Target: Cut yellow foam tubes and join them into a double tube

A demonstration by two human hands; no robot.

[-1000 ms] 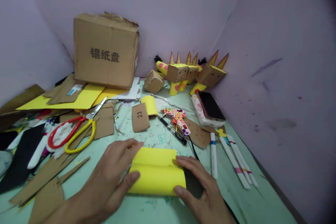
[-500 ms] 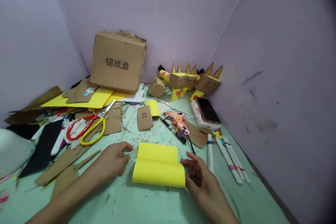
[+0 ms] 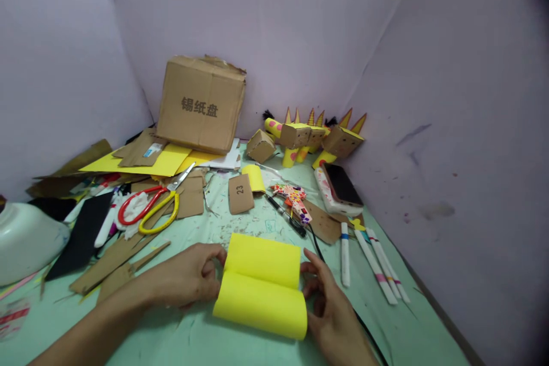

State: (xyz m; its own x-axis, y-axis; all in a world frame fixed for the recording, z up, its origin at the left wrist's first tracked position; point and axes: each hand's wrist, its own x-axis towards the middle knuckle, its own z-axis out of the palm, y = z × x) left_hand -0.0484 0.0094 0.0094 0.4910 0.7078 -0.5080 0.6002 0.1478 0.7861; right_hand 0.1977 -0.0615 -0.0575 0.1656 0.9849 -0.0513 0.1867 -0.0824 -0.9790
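Note:
A sheet of yellow paper (image 3: 262,286), its near part curled into a roll and its far part lying nearly flat, is between my hands. At its left edge, my left hand (image 3: 193,274) has its fingers bent and closed on the paper's side. My right hand (image 3: 332,309) is at the right edge, with its fingers apart and curved around the end of the roll; its fingertips are close to or touching the paper. Beyond the sheet lie a small cardboard piece marked 23 (image 3: 241,194) and a small curved yellow paper piece (image 3: 254,178).
Red-and-yellow-handled scissors (image 3: 158,206) and cardboard scraps (image 3: 115,263) lie left. A floral glue gun (image 3: 295,201), a black pen (image 3: 285,214), markers (image 3: 345,254) and a phone (image 3: 342,184) are right. Behind stand a cardboard box (image 3: 201,106) and yellow-and-cardboard animal figures (image 3: 295,136).
The yellow paper has come nearer to me and tilted a little, with more of its flat part showing. My left hand has moved right to its edge. The view has shifted slightly.

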